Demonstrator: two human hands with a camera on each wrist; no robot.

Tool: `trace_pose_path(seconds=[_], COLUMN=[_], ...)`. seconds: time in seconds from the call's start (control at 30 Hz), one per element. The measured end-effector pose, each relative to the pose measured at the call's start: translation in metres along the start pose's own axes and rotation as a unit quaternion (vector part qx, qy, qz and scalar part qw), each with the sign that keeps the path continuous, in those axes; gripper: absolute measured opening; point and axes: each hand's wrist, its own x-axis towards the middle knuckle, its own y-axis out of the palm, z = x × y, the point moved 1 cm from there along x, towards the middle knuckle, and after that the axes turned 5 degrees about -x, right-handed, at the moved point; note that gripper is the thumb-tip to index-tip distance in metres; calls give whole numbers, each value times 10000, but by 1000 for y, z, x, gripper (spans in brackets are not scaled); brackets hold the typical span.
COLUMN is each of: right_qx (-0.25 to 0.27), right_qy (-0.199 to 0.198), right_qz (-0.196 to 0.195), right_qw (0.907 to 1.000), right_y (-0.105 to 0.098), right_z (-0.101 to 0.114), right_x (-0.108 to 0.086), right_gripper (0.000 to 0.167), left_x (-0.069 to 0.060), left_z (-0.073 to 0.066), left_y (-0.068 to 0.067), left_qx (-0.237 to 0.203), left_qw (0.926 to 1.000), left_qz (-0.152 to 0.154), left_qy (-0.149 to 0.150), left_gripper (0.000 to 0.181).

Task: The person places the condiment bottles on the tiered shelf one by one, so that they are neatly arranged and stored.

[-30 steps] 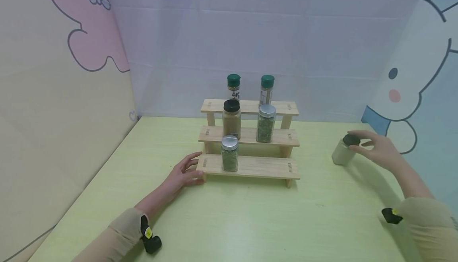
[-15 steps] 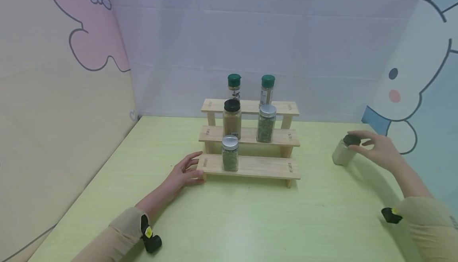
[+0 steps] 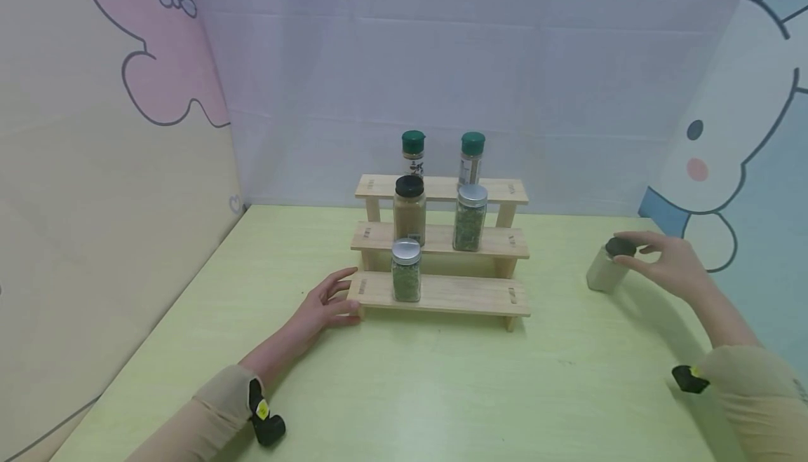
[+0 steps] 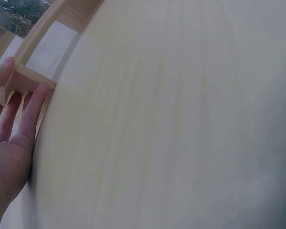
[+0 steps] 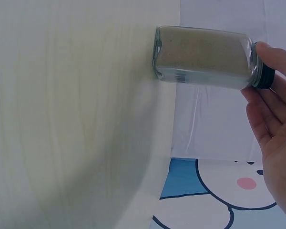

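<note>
A three-step wooden spice rack (image 3: 470,292) stands mid-table in the head view. My left hand (image 3: 322,308) holds the left end of its lowest step, thumb at the front corner. In the left wrist view, that hand's fingers (image 4: 32,112) lie straight along the rack's leg (image 4: 31,80). Off to the right, my right hand (image 3: 672,266) pinches the black cap (image 3: 621,247) of a square glass jar (image 5: 205,51) of pale tan powder. The jar is upright with its base at the tabletop; whether it touches is hard to tell.
On the rack are two green-capped bottles (image 3: 413,157) at the top, a black-capped jar (image 3: 409,216) and a silver-lidded herb jar (image 3: 469,220) in the middle, and another herb jar (image 3: 406,273) below. A cloth backdrop (image 3: 379,83) rises behind the table (image 3: 442,385).
</note>
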Motion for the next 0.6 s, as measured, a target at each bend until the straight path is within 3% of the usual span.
trace_pose_path(seconds=[0.33,0.6], right_qx=[125,215], right_qy=[247,-181], right_qz=[78,20], right_qw=[9996,9996], right_y=[0,-8], right_z=[-4,5], right_x=[6,16], right_gripper=[54,46], left_x=[0,1], left_z=[0,-1], left_y=[1,1], left_qx=[-29,-54], left_qw=[10000,9999], left_qz=[-35,-59], left_qy=[-71,-86], left_gripper=[71,72])
